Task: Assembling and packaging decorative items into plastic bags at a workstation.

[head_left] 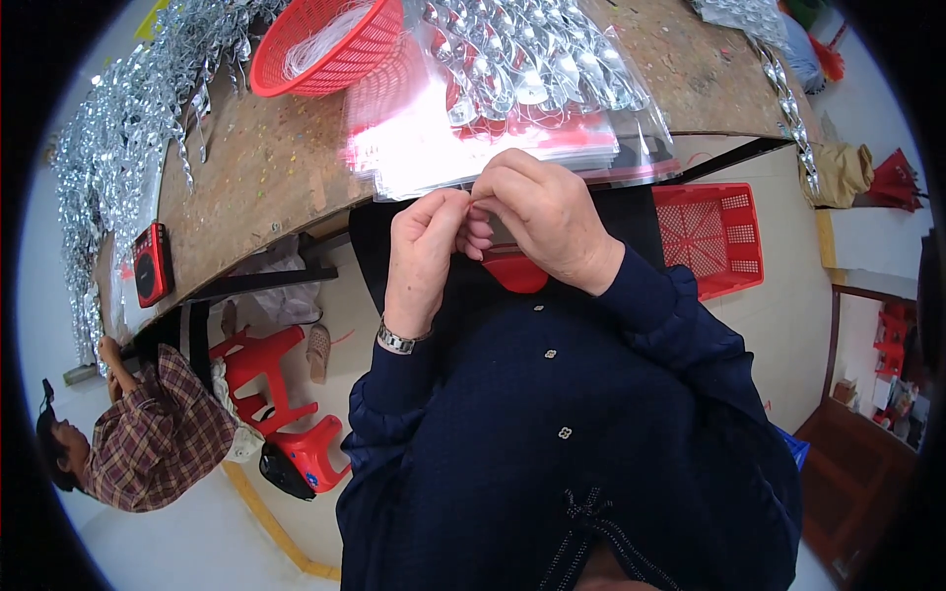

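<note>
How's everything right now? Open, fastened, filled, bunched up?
Left hand: fingertips pinched.
Right hand: fingertips pinched, close against the left's.
Red round basket: holding white string.
Plastic bags: layered flat.
Silver spirals: twisted.
Silver tinsel: bunched.
Wristwatch: fastened.
Red crate: open.
Red device: can't tell whether on.

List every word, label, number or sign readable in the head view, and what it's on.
No words or numbers are clearly legible.
Red boxy device: pale markings, too small to read.
Red stool: blue-and-white sticker, too small to read.
Clear plastic packaging: any print is lost in glare.
</note>
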Demonstrator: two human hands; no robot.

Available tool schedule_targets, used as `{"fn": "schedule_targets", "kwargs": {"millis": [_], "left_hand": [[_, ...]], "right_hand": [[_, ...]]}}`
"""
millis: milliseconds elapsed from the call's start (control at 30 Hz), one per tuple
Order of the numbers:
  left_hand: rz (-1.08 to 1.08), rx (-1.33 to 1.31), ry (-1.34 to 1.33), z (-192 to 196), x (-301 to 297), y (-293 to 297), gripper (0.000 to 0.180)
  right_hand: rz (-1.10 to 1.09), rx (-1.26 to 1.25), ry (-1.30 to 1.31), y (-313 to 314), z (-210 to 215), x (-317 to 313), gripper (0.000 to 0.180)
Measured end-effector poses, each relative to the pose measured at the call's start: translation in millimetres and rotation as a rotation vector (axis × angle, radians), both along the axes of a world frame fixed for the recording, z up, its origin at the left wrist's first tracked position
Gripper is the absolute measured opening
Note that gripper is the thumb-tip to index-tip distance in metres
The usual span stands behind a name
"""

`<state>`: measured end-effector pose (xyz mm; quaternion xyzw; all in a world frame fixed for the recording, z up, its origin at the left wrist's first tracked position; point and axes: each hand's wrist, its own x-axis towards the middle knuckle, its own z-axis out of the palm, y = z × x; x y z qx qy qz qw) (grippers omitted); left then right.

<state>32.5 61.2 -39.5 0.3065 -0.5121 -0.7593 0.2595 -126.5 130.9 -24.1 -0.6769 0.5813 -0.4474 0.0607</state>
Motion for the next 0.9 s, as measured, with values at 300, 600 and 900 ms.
{"fn": "schedule_targets", "kwargs": {"millis": [300, 600, 900], "left_hand": [[-0.003, -0.002, -0.007, -0.4, -1.8, -0.2, 0.029], [0.036, 0.004, -0.069, 7.1, -7.0, 0.7, 0.025], [0.106, 0.006, -0.088, 6.4, -8.4, -0.4, 0.023]], "right_hand": [[-0.031, -0.094, 0.173, -4.2, -6.3, -0.4, 0.009], [-0.024, -0.081, 0.180, -1.9, -7.6, -2.6, 0.010], [0.029, -0.090, 0.079, 8.2, -0.4, -11.7, 0.007]]}}
